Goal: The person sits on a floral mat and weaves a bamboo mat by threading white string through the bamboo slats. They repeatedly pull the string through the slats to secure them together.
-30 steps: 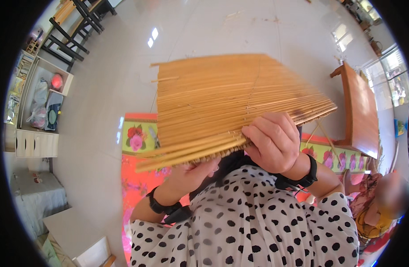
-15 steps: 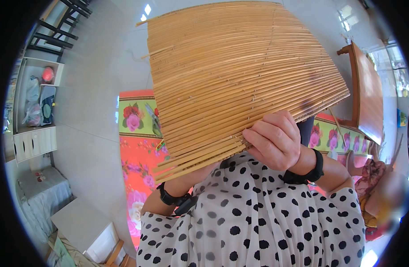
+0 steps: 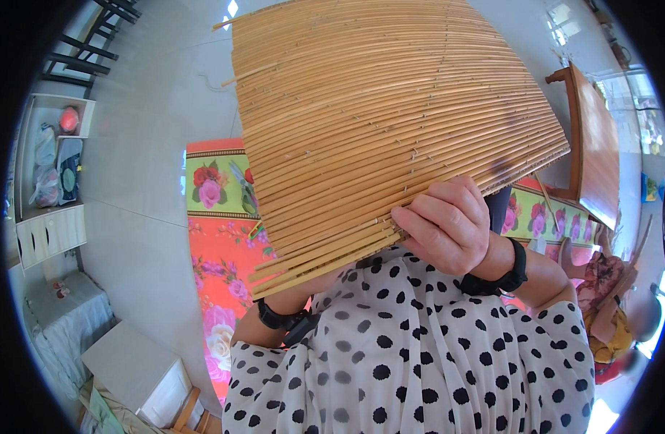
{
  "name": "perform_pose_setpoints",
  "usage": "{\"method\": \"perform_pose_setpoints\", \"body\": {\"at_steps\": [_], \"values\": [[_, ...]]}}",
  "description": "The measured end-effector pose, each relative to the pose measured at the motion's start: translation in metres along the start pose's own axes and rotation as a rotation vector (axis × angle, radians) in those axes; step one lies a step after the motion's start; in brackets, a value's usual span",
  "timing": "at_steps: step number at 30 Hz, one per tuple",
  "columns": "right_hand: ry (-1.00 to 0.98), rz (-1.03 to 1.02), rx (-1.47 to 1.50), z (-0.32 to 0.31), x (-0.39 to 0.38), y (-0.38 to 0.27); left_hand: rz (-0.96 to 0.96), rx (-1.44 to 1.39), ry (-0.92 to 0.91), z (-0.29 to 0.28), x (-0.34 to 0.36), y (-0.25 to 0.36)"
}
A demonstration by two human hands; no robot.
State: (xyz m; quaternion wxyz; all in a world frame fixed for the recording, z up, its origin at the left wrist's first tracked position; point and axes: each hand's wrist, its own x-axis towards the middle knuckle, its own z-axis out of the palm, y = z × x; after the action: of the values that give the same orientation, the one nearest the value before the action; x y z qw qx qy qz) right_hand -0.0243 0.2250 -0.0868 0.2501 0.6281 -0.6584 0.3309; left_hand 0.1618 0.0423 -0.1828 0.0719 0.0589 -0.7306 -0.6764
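A wide mat of thin bamboo sticks (image 3: 376, 101), tied together in rows with thread, is held up and tilted in front of me. My right hand (image 3: 448, 224) is closed on its near edge, fingers curled over the top face. Loose stick ends (image 3: 325, 264) jut out at the lower left of the mat, uneven in length. My left forearm (image 3: 325, 286) passes under the mat there, and the fingers of that hand are hidden behind the sticks.
A red and green flowered cloth (image 3: 209, 267) lies below, with scissors (image 3: 240, 181) and a small yellow-green tool (image 3: 256, 230) partly covered by the mat. A wooden table (image 3: 593, 145) stands at right, near another person (image 3: 607, 304). White shelves (image 3: 50, 224) and a box (image 3: 134, 365) are at left.
The mat appears slightly higher in view, and the room has shifted a little left and up. My right hand keeps the same grip. The other person's arm has come into clearer view.
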Motion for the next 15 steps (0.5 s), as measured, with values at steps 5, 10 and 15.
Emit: {"method": "perform_pose_setpoints", "body": {"at_steps": [5,10,15], "values": [[0.018,-0.018,-0.014,0.002,-0.001,0.001,-0.061,-0.062,-0.016,-0.004,-0.001,0.006],[0.022,-0.021,-0.023,0.004,-0.004,0.001,-0.153,-0.185,-0.046,-0.009,-0.001,0.011],[0.036,-0.029,-0.022,0.005,-0.005,0.002,-0.237,-0.295,-0.068,-0.013,-0.003,0.016]]}}
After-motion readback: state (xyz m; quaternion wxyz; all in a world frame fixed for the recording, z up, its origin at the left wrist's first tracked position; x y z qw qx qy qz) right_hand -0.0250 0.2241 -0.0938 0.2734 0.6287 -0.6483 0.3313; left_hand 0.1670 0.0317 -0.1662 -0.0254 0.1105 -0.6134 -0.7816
